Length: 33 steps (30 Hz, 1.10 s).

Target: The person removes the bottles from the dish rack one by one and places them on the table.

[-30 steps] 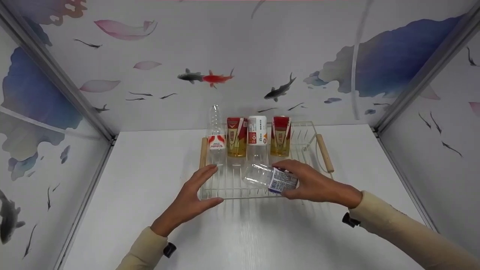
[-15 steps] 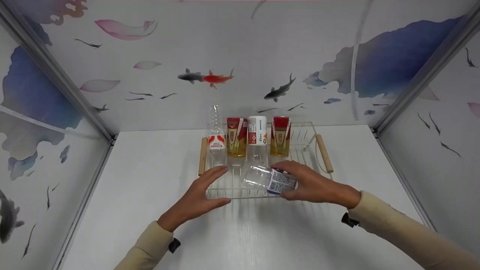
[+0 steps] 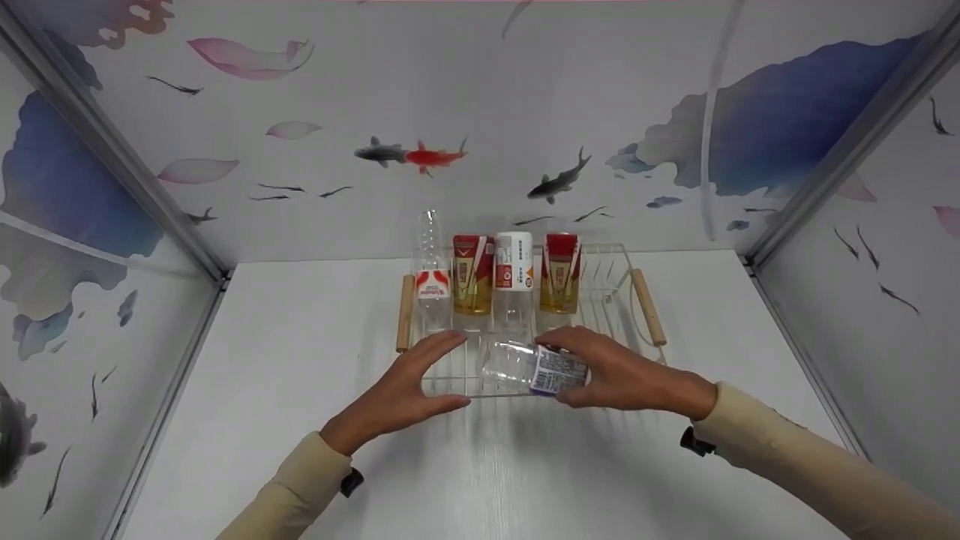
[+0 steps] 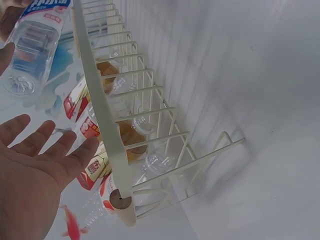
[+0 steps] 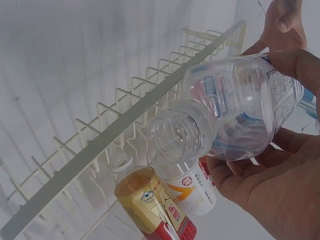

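Observation:
My right hand grips a clear plastic bottle by its white and blue label, holding it sideways over the front of a white wire basket. An uncapped mouth shows in the right wrist view. Close to the bottle's left end, my left hand is apart from it, thumb and fingers spread. Inside the basket are a clear bottle with a red and white label, a red and gold bottle, a white-labelled bottle and another red and gold bottle.
Wooden handles stick up at both basket ends. The basket stands on a white table near the patterned back wall. Side panels with metal rails border the table.
My left hand has moved right, closer to the bottle's end. My right hand and the bottle have shifted slightly left and toward me. The basket's bottles have stayed in place.

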Tool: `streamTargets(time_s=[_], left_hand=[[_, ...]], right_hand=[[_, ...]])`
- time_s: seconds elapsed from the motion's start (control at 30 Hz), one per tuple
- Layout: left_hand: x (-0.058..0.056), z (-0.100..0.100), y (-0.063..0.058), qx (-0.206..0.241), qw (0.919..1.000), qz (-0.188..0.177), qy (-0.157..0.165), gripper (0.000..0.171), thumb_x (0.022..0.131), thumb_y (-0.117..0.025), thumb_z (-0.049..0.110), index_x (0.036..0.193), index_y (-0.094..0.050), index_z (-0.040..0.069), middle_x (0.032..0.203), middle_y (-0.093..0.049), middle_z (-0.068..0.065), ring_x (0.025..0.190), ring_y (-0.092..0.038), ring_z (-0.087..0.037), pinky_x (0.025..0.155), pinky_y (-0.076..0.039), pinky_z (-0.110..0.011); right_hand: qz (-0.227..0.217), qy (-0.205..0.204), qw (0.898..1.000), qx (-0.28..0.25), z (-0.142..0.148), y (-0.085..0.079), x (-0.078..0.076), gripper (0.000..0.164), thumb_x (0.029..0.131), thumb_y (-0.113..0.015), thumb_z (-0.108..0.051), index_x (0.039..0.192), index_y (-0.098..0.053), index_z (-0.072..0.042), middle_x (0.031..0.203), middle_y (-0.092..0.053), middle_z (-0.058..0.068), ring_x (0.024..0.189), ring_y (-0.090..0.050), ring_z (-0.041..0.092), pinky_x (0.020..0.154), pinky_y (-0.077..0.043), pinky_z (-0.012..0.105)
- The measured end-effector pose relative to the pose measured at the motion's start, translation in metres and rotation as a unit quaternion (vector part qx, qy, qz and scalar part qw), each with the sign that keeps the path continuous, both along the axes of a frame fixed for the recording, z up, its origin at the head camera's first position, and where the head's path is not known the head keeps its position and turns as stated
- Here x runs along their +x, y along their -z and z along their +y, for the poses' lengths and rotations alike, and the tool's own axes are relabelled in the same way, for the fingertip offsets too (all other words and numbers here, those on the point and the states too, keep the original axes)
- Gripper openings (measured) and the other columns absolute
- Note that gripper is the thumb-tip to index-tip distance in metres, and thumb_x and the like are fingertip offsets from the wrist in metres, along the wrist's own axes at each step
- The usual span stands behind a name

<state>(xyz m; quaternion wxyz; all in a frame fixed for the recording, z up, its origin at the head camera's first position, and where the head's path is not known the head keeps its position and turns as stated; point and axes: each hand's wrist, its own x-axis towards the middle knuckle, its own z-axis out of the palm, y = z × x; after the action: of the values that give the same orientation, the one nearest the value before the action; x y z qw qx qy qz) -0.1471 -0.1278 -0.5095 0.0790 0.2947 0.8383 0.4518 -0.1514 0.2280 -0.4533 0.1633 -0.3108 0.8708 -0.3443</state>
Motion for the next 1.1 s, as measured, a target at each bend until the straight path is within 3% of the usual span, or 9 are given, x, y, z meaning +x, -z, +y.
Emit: streamTargets(time_s=[0.33, 0.67, 0.9, 1.1], left_hand=[[-0.003, 0.006, -0.005, -0.004, 0.9995, 0.014, 0.027, 0.087, 0.094, -0.090, 0.036, 0.167, -0.046, 0.019, 0.171, -0.046, -0.007, 0.160, -0.040, -0.033, 0.125, -0.039, -0.064], [-0.003, 0.014, -0.012, -0.020, 0.9989, 0.000, 0.041, 0.087, 0.093, -0.091, 0.037, 0.166, -0.045, 0.024, 0.169, -0.047, 0.000, 0.157, -0.042, -0.026, 0.125, -0.041, -0.060], [-0.003, 0.019, -0.019, -0.018, 0.9971, -0.026, 0.070, 0.087, 0.093, -0.092, 0.037, 0.165, -0.045, 0.024, 0.169, -0.046, 0.003, 0.155, -0.043, -0.021, 0.126, -0.041, -0.057], [-0.003, 0.025, -0.021, -0.015, 0.9941, -0.025, 0.105, 0.088, 0.092, -0.092, 0.040, 0.164, -0.044, 0.024, 0.167, -0.046, 0.003, 0.153, -0.044, -0.019, 0.127, -0.041, -0.055]], right_hand=[[0.002, -0.021, 1.000, 0.001, -0.003, -0.001, 0.001, 0.072, 0.091, -0.087, -0.011, 0.156, -0.057, -0.013, 0.145, -0.061, -0.002, 0.120, -0.058, 0.020, 0.101, -0.056, 0.044], [0.013, -0.039, 0.999, 0.012, -0.003, -0.006, 0.002, 0.071, 0.090, -0.087, -0.011, 0.156, -0.058, -0.013, 0.148, -0.060, -0.001, 0.123, -0.058, 0.019, 0.103, -0.055, 0.045], [0.011, -0.043, 0.999, 0.029, -0.006, -0.010, 0.004, 0.073, 0.089, -0.088, -0.010, 0.155, -0.060, -0.017, 0.151, -0.060, -0.002, 0.126, -0.058, 0.019, 0.106, -0.056, 0.048], [0.019, -0.055, 0.997, 0.040, -0.007, -0.011, 0.005, 0.074, 0.088, -0.088, -0.008, 0.155, -0.060, -0.021, 0.152, -0.060, -0.005, 0.128, -0.056, 0.018, 0.108, -0.054, 0.049]])
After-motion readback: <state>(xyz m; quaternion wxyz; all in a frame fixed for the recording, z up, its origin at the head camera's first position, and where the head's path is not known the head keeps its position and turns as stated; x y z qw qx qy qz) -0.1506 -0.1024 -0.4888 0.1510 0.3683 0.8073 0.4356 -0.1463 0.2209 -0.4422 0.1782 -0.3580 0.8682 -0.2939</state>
